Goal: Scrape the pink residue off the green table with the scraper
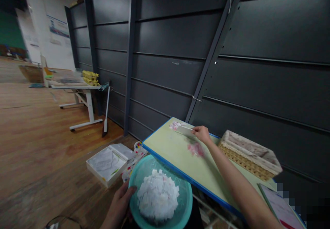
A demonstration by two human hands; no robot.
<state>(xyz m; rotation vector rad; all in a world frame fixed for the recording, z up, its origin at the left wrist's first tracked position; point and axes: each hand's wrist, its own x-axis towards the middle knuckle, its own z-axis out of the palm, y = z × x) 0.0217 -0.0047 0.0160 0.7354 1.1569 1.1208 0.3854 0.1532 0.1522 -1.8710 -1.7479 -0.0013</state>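
My left hand (121, 198) is closed on the left rim of a teal mesh colander (187, 201). Heaped inside it are many small white pieces (157, 196) that look like cut paper. Over the far left part of a pale yellow table (165, 144), my right hand (202, 133) grips one end of a thin, flat white card (185, 130). Small pink and white bits (174, 124) lie at the card's other end. A blurred pink patch (195, 150) shows on the tabletop nearer to me.
A cloth-lined wicker basket (247, 160) stands on the table's right side, with a flat framed board (279, 205) in front. An open white box (107, 163) sits on the floor at left. Dark metal panels (167, 67) rise behind the table. Another table (74, 84) stands farther left.
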